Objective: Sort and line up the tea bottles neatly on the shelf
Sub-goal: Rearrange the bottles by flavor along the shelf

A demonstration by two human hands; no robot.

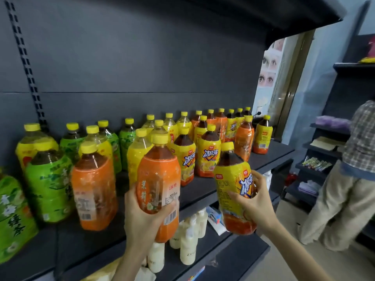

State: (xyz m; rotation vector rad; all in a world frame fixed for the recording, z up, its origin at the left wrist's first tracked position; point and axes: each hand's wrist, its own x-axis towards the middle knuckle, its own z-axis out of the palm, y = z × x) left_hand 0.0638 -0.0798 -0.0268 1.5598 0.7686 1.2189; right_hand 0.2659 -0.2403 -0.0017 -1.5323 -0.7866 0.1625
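Note:
My left hand (142,216) grips an orange-labelled tea bottle (160,175) with a yellow cap, held in front of the dark shelf (85,246). My right hand (253,201) grips a yellow-labelled iced tea bottle (233,183), tilted a little, out past the shelf's front edge. On the shelf stand several mixed bottles: green-labelled ones (48,185) at the left, another orange one (94,191) beside them, yellow ones (208,155) in the middle, orange and yellow ones (244,136) at the far right.
A lower shelf (239,250) holds several white bottles (187,246) and small packets. An upper shelf (284,15) overhangs the bottles. A person in a checked shirt (361,142) stands at the right beside another dark rack (316,151).

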